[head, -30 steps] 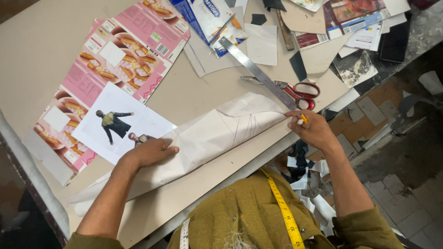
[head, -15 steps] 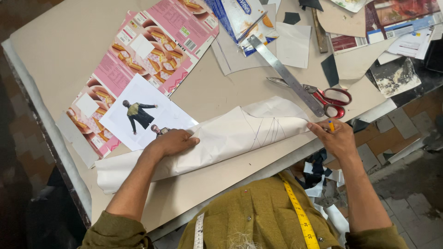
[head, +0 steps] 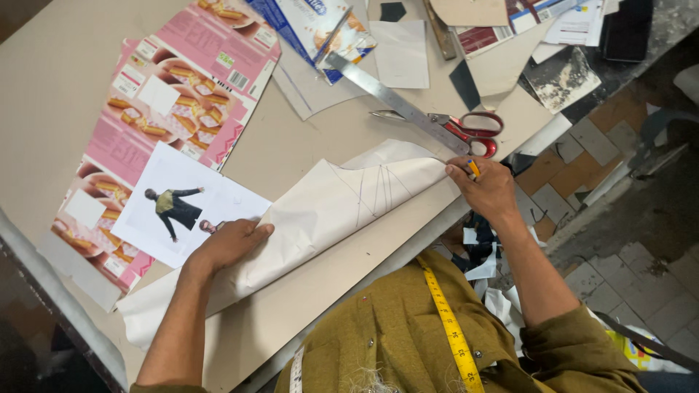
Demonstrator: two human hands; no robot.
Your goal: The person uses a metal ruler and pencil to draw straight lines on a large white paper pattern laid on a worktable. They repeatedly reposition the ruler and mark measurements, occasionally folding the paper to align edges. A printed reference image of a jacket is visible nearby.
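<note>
A large sheet of pale pattern paper (head: 328, 211), folded over on itself and marked with pencil lines, lies along the near edge of the table (head: 58, 80). My left hand (head: 229, 244) presses flat on its left part, fingers together on the fold. My right hand (head: 488, 189) rests on the paper's right end, pinching the edge while holding a short orange pencil (head: 473, 169) between the fingers. Red-handled scissors (head: 466, 131) and a long steel ruler (head: 397, 102) lie just beyond my right hand.
A photo print of a clothed figure (head: 182, 211) lies on flattened pink food cartons (head: 175, 94) at the left. Blue packaging (head: 306, 22), paper scraps and card pieces crowd the far side. A yellow tape measure (head: 451, 327) hangs round my neck. Paper offcuts litter the tiled floor (head: 619, 145).
My left hand has slid further onto the fold and my right hand has drawn the paper's right end flatter. The view has shifted slightly.
</note>
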